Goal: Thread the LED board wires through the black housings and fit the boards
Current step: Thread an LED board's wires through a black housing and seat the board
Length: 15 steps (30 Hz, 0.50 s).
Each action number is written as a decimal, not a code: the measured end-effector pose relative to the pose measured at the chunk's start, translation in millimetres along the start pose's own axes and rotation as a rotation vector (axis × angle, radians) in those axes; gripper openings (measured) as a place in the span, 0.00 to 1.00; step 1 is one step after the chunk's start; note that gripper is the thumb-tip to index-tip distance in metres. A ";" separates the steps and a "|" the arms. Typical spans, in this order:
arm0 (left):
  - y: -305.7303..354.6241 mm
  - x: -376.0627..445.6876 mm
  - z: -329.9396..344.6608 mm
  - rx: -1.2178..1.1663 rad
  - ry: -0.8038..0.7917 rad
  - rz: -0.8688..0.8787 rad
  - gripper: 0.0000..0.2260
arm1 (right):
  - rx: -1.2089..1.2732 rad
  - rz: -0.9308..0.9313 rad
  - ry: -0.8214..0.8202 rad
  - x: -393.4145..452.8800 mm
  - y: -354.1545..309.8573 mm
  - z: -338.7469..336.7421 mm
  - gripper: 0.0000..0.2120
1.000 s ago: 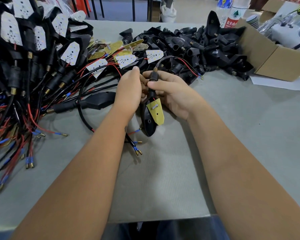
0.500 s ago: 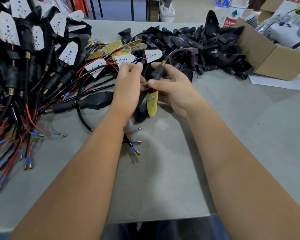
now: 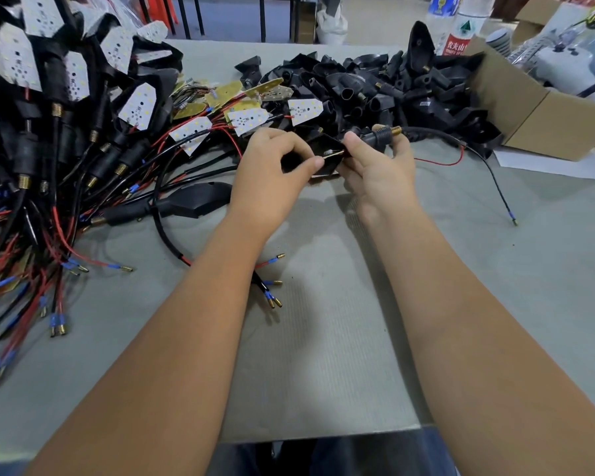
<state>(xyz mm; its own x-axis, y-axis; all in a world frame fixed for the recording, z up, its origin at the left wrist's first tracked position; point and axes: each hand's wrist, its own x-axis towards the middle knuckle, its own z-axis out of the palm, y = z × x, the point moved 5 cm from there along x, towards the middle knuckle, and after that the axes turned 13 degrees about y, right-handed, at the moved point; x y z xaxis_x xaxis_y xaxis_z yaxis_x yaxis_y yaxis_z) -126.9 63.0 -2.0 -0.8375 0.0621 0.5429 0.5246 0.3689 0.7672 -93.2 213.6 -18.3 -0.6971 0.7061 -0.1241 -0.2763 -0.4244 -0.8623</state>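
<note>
Fingers of the left hand are curled and pinch the near-left edge of a black plastic lamp housing, thumb and forefinger closing on its rim. The right hand grips the same housing from the right, its fingers wrapped round the ribbed black stem with the brass threaded tip. So the housing sits directly between the two hands, raised just above the grey counter, with its long axis running left to right and the stem end pointing right and slightly far.

A yellow-backed LED board shows only as a thin edge at the housing's open mouth, just beside the left fingertips; whether it is fully seated cannot be told. Its black-sleeved wire with a red lead comes out past the stem and trails right across the counter, so threading looks done, and pressing the board home falls to the left hand, which is nearer.

Far right lies a heap of empty black housings beside a brown cardboard box. Left is a pile of finished units with white LED boards.
</note>
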 end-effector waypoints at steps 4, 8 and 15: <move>-1.4 0.4 -3.1 -0.170 0.055 -0.160 0.06 | 0.044 0.008 -0.034 -0.8 2.3 3.5 0.15; -8.6 0.7 0.4 -0.311 0.077 -0.290 0.06 | 0.045 0.020 -0.060 -1.4 3.5 6.2 0.12; -18.6 4.0 3.2 -0.374 0.078 -0.355 0.05 | 0.023 0.057 -0.096 -1.4 5.6 9.3 0.08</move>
<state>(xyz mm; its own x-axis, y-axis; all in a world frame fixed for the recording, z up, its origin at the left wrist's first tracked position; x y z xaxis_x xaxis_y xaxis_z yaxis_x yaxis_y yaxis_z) -140.5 59.3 -15.2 -0.9674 -0.0810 0.2400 0.2410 -0.0026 0.9705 -99.9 204.9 -18.4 -0.7719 0.6235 -0.1240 -0.2490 -0.4760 -0.8435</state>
